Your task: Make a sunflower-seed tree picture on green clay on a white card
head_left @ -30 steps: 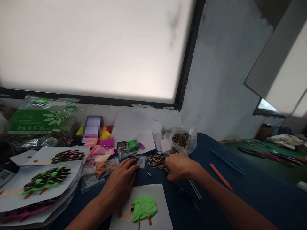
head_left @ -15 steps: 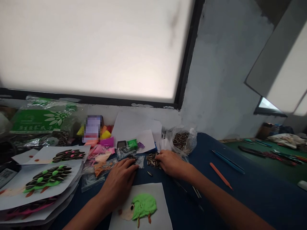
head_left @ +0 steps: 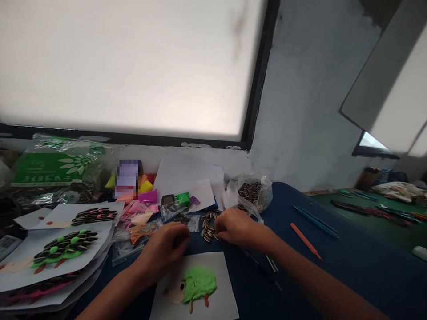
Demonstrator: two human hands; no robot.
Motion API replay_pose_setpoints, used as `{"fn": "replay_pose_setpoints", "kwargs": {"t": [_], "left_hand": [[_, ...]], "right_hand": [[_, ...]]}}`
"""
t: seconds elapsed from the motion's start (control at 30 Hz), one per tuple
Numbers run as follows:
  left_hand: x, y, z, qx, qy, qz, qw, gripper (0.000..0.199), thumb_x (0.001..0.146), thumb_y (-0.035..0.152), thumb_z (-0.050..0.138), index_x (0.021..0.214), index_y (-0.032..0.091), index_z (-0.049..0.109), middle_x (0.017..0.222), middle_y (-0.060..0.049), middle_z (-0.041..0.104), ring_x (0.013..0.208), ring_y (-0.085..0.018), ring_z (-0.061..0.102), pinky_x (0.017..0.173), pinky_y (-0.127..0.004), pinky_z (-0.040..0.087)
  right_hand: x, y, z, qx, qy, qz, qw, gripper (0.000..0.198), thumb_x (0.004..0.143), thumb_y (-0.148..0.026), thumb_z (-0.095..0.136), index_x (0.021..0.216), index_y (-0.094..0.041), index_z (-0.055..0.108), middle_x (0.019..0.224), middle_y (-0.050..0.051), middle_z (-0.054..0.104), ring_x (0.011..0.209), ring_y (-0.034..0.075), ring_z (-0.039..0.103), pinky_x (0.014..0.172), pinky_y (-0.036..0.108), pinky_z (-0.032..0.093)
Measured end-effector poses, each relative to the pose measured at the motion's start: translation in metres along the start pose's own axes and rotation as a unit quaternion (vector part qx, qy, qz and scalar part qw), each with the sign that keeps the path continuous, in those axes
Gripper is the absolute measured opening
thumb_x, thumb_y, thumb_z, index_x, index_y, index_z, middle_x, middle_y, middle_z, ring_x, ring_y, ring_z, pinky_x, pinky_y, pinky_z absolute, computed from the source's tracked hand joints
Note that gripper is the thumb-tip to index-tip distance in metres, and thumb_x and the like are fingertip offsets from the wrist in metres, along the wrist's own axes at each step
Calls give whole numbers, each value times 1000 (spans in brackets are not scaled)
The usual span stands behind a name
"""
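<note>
My right hand (head_left: 235, 227) has its fingers curled down at the right edge of a small pile of striped sunflower seeds (head_left: 208, 229) on the blue tabletop. Its fingertips are hidden, so what they hold cannot be seen. My left hand (head_left: 169, 242) hovers over the upper left corner of a white sheet (head_left: 222, 306), fingers bent in towards the thumb; anything between them is hidden. On that sheet is a clay hedgehog (head_left: 200, 284) with a green body, a pale snout, one eye and brown legs.
To the left lie stacked sheets (head_left: 20, 249) with seed-covered hedgehogs. Clay packets (head_left: 143, 218), a phone (head_left: 127, 178) and a clear bag of seeds (head_left: 250, 193) stand behind. An orange tool (head_left: 306, 241) and blue tweezers (head_left: 316, 221) lie right.
My left hand has drawn back slightly towards the sheet and its fingers have curled in. The seed pile has spread nearer to me beside my right hand.
</note>
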State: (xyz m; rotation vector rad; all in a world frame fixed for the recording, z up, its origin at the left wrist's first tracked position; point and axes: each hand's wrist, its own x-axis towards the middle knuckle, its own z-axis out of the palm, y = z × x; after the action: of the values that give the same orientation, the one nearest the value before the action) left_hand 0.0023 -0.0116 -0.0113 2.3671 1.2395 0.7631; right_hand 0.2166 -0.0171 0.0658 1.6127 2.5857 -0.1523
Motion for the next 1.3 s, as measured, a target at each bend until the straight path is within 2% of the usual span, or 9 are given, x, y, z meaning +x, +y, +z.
{"fn": "replay_pose_setpoints", "kwargs": {"t": [0.17, 0.33, 0.53, 0.63, 0.73, 0.9, 1.0, 1.17, 1.3], "left_hand": [[-1, 8, -3, -54, -88, -41, 994, 8, 70, 18, 54, 68, 18, 61, 67, 1, 56, 63, -14, 51, 55, -24, 35], [1, 13, -12, -82, -146, -69, 984, 8, 69, 21, 56, 71, 17, 62, 69, 1, 57, 63, -13, 50, 54, -22, 35], [0, 12, -16, -108, -162, -73, 978, 11, 71, 25, 57, 74, 17, 63, 68, 2, 57, 62, -13, 50, 53, -21, 35], [0, 9, -13, -125, -155, -68, 978, 11, 71, 26, 57, 73, 17, 63, 66, 3, 55, 60, -13, 48, 52, -22, 34], [0, 6, -11, -143, -151, -66, 976, 10, 71, 25, 59, 74, 17, 63, 65, 4, 53, 59, -12, 47, 52, -22, 34], [0, 2, -9, -176, -152, -67, 970, 10, 72, 26, 62, 74, 16, 63, 67, 4, 53, 60, -12, 47, 52, -22, 34], [1, 2, -10, -197, -136, -69, 968, 13, 75, 29, 61, 76, 16, 64, 66, 3, 54, 60, -12, 46, 53, -22, 34], [5, 11, -16, -238, -24, -35, 970, 19, 81, 35, 59, 83, 17, 65, 71, 1, 58, 66, -13, 48, 62, -25, 41], [5, 21, -10, -300, -31, -37, 953, 28, 74, 39, 71, 91, 19, 61, 72, 3, 59, 66, -13, 49, 61, -24, 42]], "right_hand": [[4, -6, 12, -15, 3, 11, 1000, 13, 81, -13, 61, 83, -12, 74, 86, 13, 73, 82, 27, 67, 65, 28, 40], [3, -7, 13, 6, 21, 2, 1000, 13, 78, -7, 57, 81, -8, 70, 85, 16, 70, 78, 26, 64, 63, 29, 37], [0, -7, 9, 160, 63, -42, 984, 14, 85, -11, 53, 88, -14, 66, 76, 5, 65, 68, 15, 56, 58, 25, 35], [2, -8, 14, 271, 41, -75, 959, 13, 85, -12, 56, 92, -18, 65, 72, -1, 62, 64, 11, 54, 57, 21, 38], [5, -10, 21, 376, -2, -94, 922, 7, 85, -14, 59, 85, -18, 64, 66, -3, 59, 60, 10, 55, 55, 19, 43], [10, -13, 35, 506, -30, -74, 859, 5, 89, -20, 56, 88, -18, 60, 64, -5, 57, 49, 7, 53, 49, 18, 46], [11, -13, 41, 554, -15, -44, 831, 8, 90, -26, 57, 88, -18, 55, 66, -4, 59, 45, 5, 50, 45, 16, 43], [11, -15, 43, 602, 34, -6, 798, 22, 89, -39, 59, 89, -18, 53, 66, -4, 62, 42, 4, 46, 40, 14, 37], [10, -21, 44, 622, 80, 9, 779, 35, 81, -49, 68, 77, -17, 54, 59, -6, 58, 38, 4, 46, 36, 15, 35]]}}
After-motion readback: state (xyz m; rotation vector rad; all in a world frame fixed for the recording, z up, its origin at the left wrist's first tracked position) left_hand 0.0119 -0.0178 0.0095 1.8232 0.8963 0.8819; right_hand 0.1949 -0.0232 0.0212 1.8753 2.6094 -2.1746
